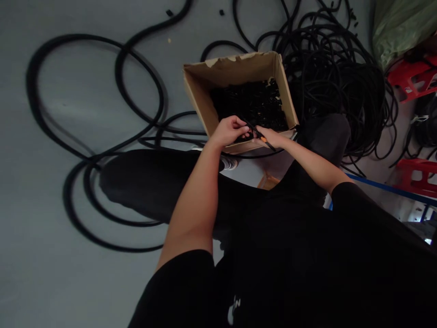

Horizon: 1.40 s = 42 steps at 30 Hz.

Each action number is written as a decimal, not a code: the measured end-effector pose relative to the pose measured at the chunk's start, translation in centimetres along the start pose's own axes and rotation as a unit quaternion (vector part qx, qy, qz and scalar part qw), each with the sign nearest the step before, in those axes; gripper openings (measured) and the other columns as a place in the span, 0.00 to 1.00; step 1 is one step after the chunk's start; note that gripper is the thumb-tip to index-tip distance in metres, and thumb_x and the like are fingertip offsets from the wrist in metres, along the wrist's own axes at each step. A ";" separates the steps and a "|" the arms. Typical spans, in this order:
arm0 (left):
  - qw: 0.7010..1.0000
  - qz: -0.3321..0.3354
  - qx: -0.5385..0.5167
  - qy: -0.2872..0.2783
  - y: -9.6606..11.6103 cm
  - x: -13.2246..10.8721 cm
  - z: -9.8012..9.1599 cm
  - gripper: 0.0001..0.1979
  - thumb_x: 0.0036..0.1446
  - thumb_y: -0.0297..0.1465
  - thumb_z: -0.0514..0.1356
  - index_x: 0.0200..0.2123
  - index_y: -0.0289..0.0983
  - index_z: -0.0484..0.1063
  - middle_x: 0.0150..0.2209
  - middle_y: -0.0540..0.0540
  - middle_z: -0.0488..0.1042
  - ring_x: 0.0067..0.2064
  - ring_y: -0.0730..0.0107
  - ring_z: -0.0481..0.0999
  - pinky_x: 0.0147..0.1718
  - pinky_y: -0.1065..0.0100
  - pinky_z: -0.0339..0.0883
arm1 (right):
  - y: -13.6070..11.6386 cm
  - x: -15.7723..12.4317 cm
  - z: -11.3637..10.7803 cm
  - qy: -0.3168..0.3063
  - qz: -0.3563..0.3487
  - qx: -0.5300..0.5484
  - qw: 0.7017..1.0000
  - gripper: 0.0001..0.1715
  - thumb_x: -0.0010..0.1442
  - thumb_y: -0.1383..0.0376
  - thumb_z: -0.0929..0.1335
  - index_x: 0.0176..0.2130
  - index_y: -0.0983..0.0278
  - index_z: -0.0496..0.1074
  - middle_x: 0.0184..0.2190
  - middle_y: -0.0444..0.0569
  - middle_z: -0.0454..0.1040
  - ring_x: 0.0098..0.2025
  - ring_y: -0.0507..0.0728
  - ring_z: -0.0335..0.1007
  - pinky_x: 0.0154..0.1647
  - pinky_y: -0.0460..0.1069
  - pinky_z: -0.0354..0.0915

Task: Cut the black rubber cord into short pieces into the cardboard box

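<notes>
My left hand is closed around a thin black hose over the near edge of a cardboard box. My right hand is closed on a small cutting tool with an orange part, set against that hose. Both hands meet just above the box's front wall. The box holds a heap of short black pieces.
Long black hose loops run over the grey floor at the left. A big tangle of black hose lies right of the box. Red plastic stools and a green bag stand at the far right. My black-clad legs fill the foreground.
</notes>
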State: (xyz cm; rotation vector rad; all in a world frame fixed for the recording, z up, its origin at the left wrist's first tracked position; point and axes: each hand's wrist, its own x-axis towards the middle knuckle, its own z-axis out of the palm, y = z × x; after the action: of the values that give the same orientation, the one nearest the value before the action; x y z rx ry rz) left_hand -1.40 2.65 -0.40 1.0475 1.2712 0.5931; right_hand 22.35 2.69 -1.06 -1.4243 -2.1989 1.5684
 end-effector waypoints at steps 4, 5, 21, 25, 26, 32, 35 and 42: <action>0.999 -0.011 0.036 0.024 -0.3 0.2 0.1 0.22 0.63 0.36 0.80 0.45 0.43 0.69 0.38 0.48 0.82 0.42 0.58 0.87 0.48 0.57 0.83 | -0.8 -0.2 -0.8 0.026 0.038 -0.027 0.999 0.08 0.72 0.61 0.73 0.42 0.58 0.70 0.35 0.42 0.74 0.41 0.58 0.72 0.46 0.50 0.61; 0.998 -0.014 0.056 0.032 -0.4 0.2 0.0 0.21 0.63 0.35 0.79 0.47 0.43 0.70 0.40 0.47 0.83 0.43 0.56 0.88 0.49 0.56 0.83 | -1.0 -0.2 -1.0 0.031 0.044 -0.032 0.998 0.08 0.73 0.61 0.72 0.41 0.58 0.71 0.34 0.42 0.73 0.40 0.58 0.72 0.45 0.50 0.60; 0.992 0.004 0.124 -0.026 -1.0 0.1 -1.5 0.12 0.70 0.42 0.71 0.43 0.44 0.73 0.34 0.46 0.82 0.36 0.58 0.81 0.45 0.59 0.79 | -0.3 0.0 -0.8 0.013 0.039 -0.002 0.999 0.13 0.72 0.63 0.75 0.39 0.58 0.69 0.34 0.41 0.71 0.41 0.56 0.69 0.45 0.49 0.64; 0.986 -0.010 0.162 -0.027 -1.1 0.4 -1.7 0.09 0.71 0.39 0.68 0.40 0.45 0.73 0.32 0.46 0.82 0.36 0.56 0.81 0.46 0.59 0.78 | 0.1 -0.3 -0.6 -0.014 0.065 0.015 0.998 0.13 0.75 0.60 0.75 0.41 0.59 0.70 0.34 0.40 0.72 0.37 0.55 0.68 0.42 0.48 0.65; 0.986 -0.014 0.164 -0.035 -1.0 0.4 -1.6 0.09 0.71 0.39 0.68 0.39 0.45 0.73 0.32 0.46 0.82 0.36 0.56 0.81 0.45 0.59 0.77 | 0.2 -0.4 -0.4 -0.025 0.076 0.031 0.996 0.12 0.75 0.60 0.75 0.43 0.59 0.70 0.35 0.40 0.72 0.36 0.54 0.68 0.41 0.48 0.65; 0.986 -0.019 0.144 -0.080 -0.6 0.2 -1.2 0.10 0.71 0.38 0.69 0.38 0.44 0.73 0.33 0.46 0.82 0.34 0.58 0.79 0.41 0.60 0.75 | -0.3 -0.2 -0.5 -0.024 0.032 0.034 0.999 0.17 0.73 0.61 0.77 0.41 0.57 0.66 0.32 0.37 0.67 0.38 0.54 0.65 0.41 0.47 0.63; 0.992 -0.005 0.122 -0.037 -0.8 0.4 -1.8 0.10 0.70 0.37 0.71 0.40 0.44 0.73 0.33 0.48 0.80 0.36 0.59 0.78 0.44 0.60 0.75 | -1.0 -0.2 -1.5 0.008 0.025 0.003 1.000 0.19 0.72 0.58 0.76 0.37 0.56 0.64 0.30 0.38 0.65 0.39 0.56 0.64 0.42 0.49 0.60; 0.993 -0.004 0.109 0.049 -0.9 0.9 -2.2 0.14 0.68 0.37 0.74 0.47 0.44 0.71 0.40 0.47 0.81 0.43 0.58 0.83 0.54 0.56 0.81 | -1.3 -1.1 -1.0 0.003 0.085 0.044 0.995 0.19 0.75 0.60 0.77 0.42 0.56 0.64 0.33 0.37 0.67 0.35 0.54 0.63 0.39 0.47 0.61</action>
State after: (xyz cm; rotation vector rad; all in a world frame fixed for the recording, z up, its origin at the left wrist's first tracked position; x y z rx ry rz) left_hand -3.44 3.67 -1.47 1.2041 1.4509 0.5125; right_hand 22.66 2.57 0.84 -1.6243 -2.0249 1.6880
